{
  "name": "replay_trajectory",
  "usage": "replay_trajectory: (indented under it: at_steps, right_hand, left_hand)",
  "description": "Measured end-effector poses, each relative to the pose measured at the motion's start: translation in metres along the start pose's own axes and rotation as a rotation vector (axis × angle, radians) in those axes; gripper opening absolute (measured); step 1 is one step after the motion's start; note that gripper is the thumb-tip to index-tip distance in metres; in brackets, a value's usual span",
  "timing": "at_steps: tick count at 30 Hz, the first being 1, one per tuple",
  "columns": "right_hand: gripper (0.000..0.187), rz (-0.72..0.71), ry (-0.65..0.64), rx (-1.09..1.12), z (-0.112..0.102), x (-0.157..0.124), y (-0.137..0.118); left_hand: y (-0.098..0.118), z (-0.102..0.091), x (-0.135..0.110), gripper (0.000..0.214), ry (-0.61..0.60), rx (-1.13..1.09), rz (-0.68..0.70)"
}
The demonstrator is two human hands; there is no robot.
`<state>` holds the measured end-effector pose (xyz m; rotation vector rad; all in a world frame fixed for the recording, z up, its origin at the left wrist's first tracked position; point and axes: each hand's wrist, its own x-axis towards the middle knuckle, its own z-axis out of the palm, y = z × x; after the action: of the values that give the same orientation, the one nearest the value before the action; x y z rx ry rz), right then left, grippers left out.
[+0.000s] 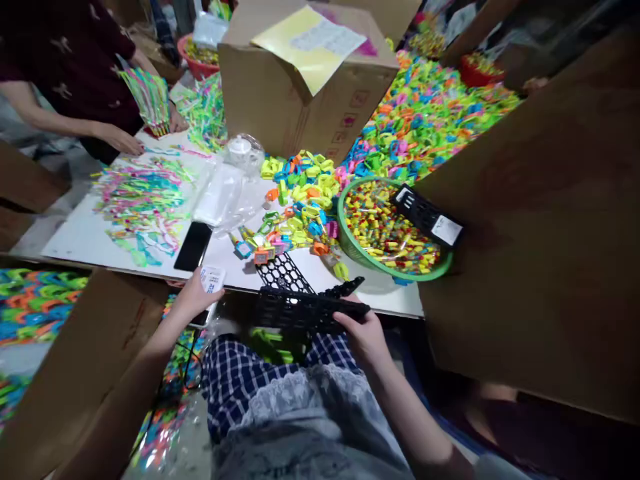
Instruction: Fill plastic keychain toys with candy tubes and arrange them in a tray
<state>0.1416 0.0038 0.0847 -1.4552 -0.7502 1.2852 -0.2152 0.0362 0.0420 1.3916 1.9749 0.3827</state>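
My left hand (pixel 193 298) is closed around a white rectangular block with printed text (pixel 213 280), at the table's front edge. Just behind it lies a black phone-like slab (pixel 194 247). My right hand (pixel 369 333) grips the right end of a black perforated plastic panel (pixel 305 310), thumb on top, above my lap. Another black lattice piece (pixel 285 273) rests on the table behind that panel; whether the two are joined I cannot tell. Small colourful plastic pieces (pixel 305 223), several with clear tubes, lie heaped beyond it.
A green basket (pixel 345 230) of small yellow-red parts stands right, with a black labelled plastic piece (pixel 425 217) across its rim. A cardboard box (pixel 300 100) stands behind. Cardboard (pixel 540 233) walls the right side. Across the table, a co-worker's hands (pixel 120 139) handle colourful strips (pixel 150 193).
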Motion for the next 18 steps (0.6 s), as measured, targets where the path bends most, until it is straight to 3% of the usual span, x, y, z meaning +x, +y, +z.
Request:
replay_trajectory:
  at_steps: [4, 8, 13, 18]
  right_hand:
    - [0.039, -0.062, 0.011, 0.086, -0.025, 0.016, 0.003]
    - [0.038, -0.14, -0.058, 0.102, -0.062, 0.017, 0.005]
    - [0.035, -0.172, -0.026, 0.16, -0.107, 0.004, 0.012]
    - [0.033, -0.09, 0.021, 0.234, -0.127, -0.01, 0.016]
  left_hand:
    - [0.02, 0.027, 0.039, 0.074, 0.051, 0.234, -0.05]
    - [0.028, 0.036, 0.065, 0.086, 0.149, 0.362, -0.114]
    - [0.034, 0.037, 0.081, 0.087, 0.152, 0.419, -0.143]
    - [0.045, 0.038, 0.083, 0.086, 0.201, 0.548, -0.137]
